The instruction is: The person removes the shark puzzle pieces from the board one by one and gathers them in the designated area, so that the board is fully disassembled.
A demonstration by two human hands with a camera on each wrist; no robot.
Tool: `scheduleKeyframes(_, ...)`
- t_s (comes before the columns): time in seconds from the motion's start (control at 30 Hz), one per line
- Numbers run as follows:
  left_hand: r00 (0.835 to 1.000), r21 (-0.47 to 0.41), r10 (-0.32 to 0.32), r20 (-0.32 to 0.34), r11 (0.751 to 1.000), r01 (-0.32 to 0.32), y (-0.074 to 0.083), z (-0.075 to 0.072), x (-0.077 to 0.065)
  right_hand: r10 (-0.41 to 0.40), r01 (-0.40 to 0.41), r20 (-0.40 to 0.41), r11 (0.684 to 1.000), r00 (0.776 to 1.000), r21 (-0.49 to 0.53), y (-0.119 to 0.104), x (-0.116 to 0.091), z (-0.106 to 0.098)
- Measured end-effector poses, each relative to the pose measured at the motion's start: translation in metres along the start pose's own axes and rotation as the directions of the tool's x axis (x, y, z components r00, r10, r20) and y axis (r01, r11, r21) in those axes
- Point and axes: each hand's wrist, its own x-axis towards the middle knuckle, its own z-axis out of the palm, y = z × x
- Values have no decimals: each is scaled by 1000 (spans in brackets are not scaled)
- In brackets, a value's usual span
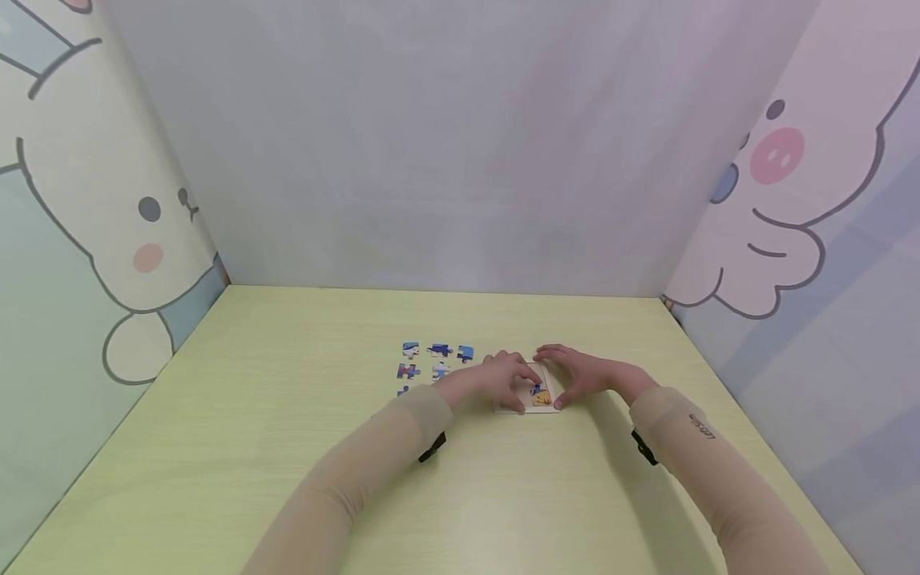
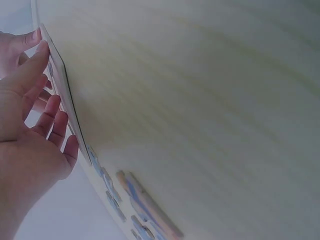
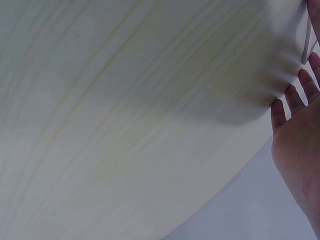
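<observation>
A shallow puzzle tray [image 1: 539, 410] with a pale rim lies on the table, partly covered by both hands. In its lower right part sit puzzle pieces [image 1: 542, 398] with yellow and blue print. My left hand [image 1: 503, 380] is over the tray's left side, thumb near the front edge and a fingertip at the blue print. My right hand [image 1: 588, 374] rests at the tray's right side, its thumb at the front right corner and its fingers spread toward the far corner. In the right wrist view, the fingertips [image 3: 277, 106] touch down beside the tray edge.
Several loose jigsaw pieces [image 1: 409, 370] lie in rows left of the tray, some hidden behind the left forearm. The pale yellow table [image 1: 287, 383] meets a grey back wall [image 1: 431, 160] and side panels with cartoon animals [image 1: 779, 156].
</observation>
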Motion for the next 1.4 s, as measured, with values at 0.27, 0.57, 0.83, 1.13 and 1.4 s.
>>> scheduleKeyframes(0.27, 1000, 46, -11, 9, 999, 10, 2, -1, 2, 26, -25, -2, 1000, 1000, 13, 0, 0, 1)
scheduleKeyframes(0.57, 999, -30, -44, 13, 999, 45, 4, 0, 2, 34, -34, -6, 999, 999, 15, 0, 0, 3)
scheduleKeyframes(0.83, 997, -64, -71, 22, 995, 72, 8, -3, 0, 37, -37, -7, 999, 999, 23, 0, 1, 3)
scheduleKeyframes(1.13, 998, -172, -57, 19, 983, 60, 9, -4, 2, 29, -29, -8, 999, 1000, 30, 0, 0, 3)
scheduleKeyframes(1.4, 1000, -371, 14, -16, 928, -19, 4, 0, 4, 37, -37, -12, 999, 999, 21, 1, -1, 4)
